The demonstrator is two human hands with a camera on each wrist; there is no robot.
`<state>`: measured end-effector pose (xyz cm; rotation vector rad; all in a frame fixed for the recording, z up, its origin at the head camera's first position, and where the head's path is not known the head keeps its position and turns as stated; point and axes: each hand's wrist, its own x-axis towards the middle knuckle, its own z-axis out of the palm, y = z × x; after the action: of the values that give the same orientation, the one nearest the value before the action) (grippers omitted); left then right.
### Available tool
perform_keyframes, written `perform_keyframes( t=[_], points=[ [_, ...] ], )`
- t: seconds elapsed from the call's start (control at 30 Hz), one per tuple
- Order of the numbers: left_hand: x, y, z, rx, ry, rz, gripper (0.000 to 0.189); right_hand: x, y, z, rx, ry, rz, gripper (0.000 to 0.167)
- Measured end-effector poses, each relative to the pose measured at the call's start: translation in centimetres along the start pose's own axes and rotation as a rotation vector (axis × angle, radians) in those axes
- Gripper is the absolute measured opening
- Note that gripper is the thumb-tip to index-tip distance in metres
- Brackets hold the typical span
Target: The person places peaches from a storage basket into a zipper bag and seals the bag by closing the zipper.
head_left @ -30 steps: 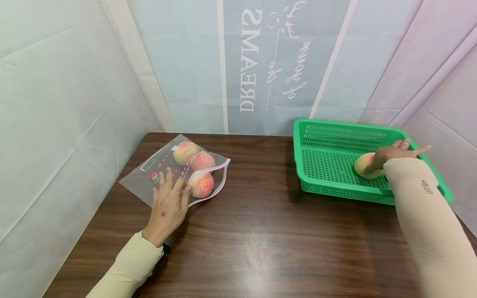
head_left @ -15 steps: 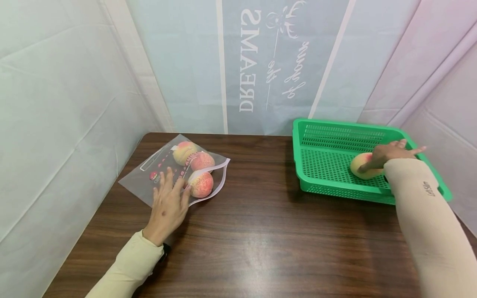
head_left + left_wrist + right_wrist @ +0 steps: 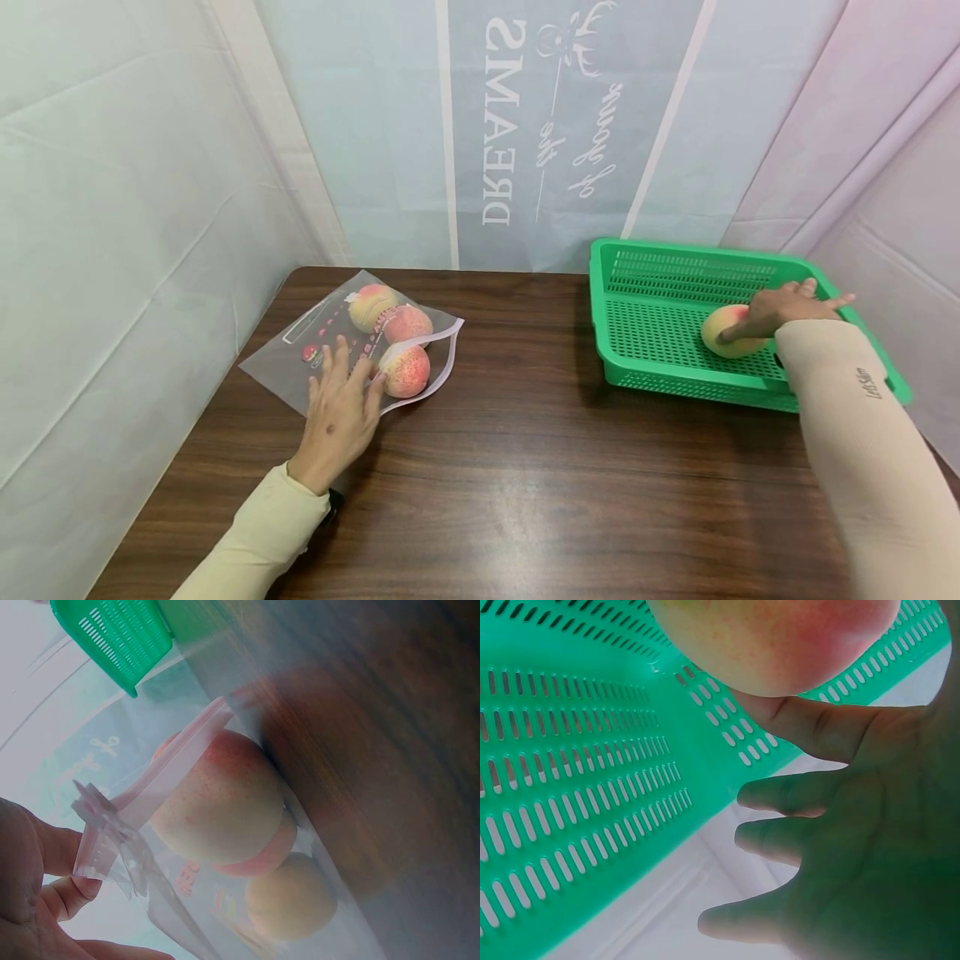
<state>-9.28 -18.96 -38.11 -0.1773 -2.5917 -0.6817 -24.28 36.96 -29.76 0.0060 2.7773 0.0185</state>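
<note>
In the head view, a clear zip bag [image 3: 281,371] with printed markings lies at the table's left, holding three peaches; the peach [image 3: 406,372] nearest its mouth is framed by the zip strip. My left hand [image 3: 337,421] lies at the bag's near edge. The left wrist view shows its thumb and a finger pinching the zip strip [image 3: 161,776]. My right hand [image 3: 783,308] reaches into the green basket [image 3: 648,379] and grips a peach [image 3: 731,329] between thumb and index finger. In the right wrist view, the other fingers spread away from that peach [image 3: 780,641].
A dark wood table [image 3: 510,467] spans the space between bag and basket. The basket has slotted walls and stands at the back right. A printed cloth [image 3: 525,125] hangs behind the table, and pale cloth walls close in both sides.
My right hand and its peach have shifted slightly left inside the basket. The left hand and the bag stay put.
</note>
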Motion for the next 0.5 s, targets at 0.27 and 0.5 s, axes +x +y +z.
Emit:
perform_keyframes(
  t=[0.27, 0.5],
  points=[
    [0.06, 0.09, -0.07, -0.006, -0.009, -0.002, 0.013, 0.12, 0.01, -0.59, -0.007, 0.007, -0.028, 0.109],
    [-0.02, 0.07, -0.12, 0.000, -0.007, -0.003, 0.013, 0.19, -0.06, -0.92, -0.011, 0.024, -0.029, 0.111]
  ],
)
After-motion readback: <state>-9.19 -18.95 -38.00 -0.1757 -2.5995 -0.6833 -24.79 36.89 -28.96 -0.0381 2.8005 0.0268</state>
